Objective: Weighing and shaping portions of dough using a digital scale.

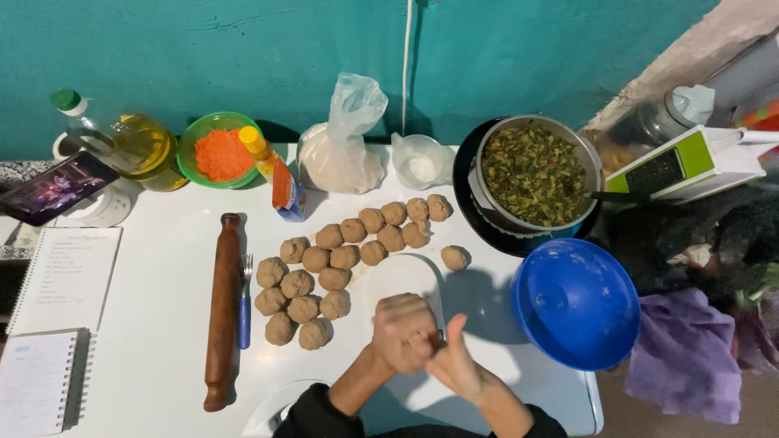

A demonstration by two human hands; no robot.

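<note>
My left hand [403, 332] and my right hand [454, 361] are pressed together low over the white table [154, 324], palms cupped around something hidden between them. Just beyond them lies a pale round board [402, 276]. Several brown dough balls [316, 280] sit in rows left of the board, and one single ball [455, 258] rests to its right. A wooden rolling pin [222, 312] lies lengthwise at the left with a blue-handled fork [244, 304] beside it.
A pot of chopped greens [534, 174], a blue bowl [576, 304], a flour bag [341, 150], a small white cup [420, 162], a green bowl of orange powder [219, 152], an oil bottle [122, 142], a grater [690, 162], a phone [57, 188] and notebooks [65, 280] surround the table.
</note>
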